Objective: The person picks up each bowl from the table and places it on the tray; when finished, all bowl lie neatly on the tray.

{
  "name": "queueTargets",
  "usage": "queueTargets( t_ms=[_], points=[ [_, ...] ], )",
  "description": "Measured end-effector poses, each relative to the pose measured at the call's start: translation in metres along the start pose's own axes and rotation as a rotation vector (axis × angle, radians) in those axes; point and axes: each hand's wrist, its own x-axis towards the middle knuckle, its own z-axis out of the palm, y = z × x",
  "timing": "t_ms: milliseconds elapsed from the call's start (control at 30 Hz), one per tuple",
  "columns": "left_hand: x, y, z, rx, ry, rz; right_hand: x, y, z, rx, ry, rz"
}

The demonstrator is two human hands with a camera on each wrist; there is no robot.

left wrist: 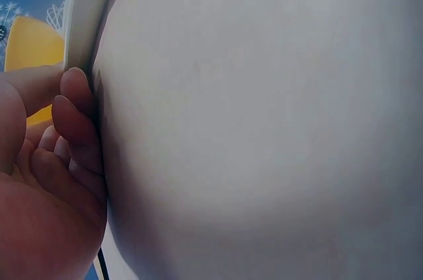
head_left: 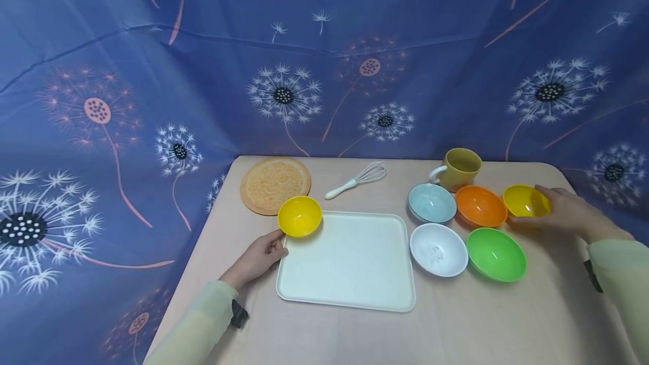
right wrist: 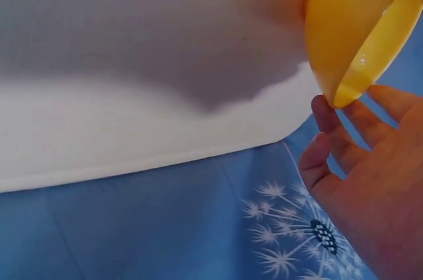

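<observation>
My left hand is at the left edge of the white tray, its curled fingers gripping the rim. A yellow bowl stands over the tray's upper left corner, just beyond that hand; part of it shows behind the fingers in the left wrist view. At the far right, my right hand holds another yellow bowl by its rim, thumb and fingers on opposite sides. The same bowl is at the top right of the right wrist view, fingertips touching its rim.
Left of the held bowl are an orange bowl, a light blue bowl, a white bowl and a green bowl. Behind them stands a mustard mug. A whisk and a round pizza-patterned board lie behind the tray.
</observation>
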Motion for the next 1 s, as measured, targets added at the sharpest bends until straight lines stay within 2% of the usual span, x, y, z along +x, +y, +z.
queueTargets(
  t_ms=[333,467,700,833,1000],
  points=[
    [0.000,0.001,0.001,-0.003,-0.007,-0.007,-0.001,0.003,0.012,0.072,-0.012,0.083],
    [0.000,0.000,0.000,0.004,-0.005,0.002,0.000,0.003,0.015,0.080,0.019,0.104],
    [0.000,0.000,0.000,-0.009,-0.004,0.001,-0.002,0.003,0.020,0.058,0.081,0.084],
    [0.000,-0.001,-0.001,-0.011,-0.006,0.011,-0.007,0.003,0.024,0.060,0.118,0.122],
    [0.000,-0.002,-0.001,-0.006,-0.004,0.000,-0.016,0.001,0.023,0.043,0.208,0.156]
  ],
)
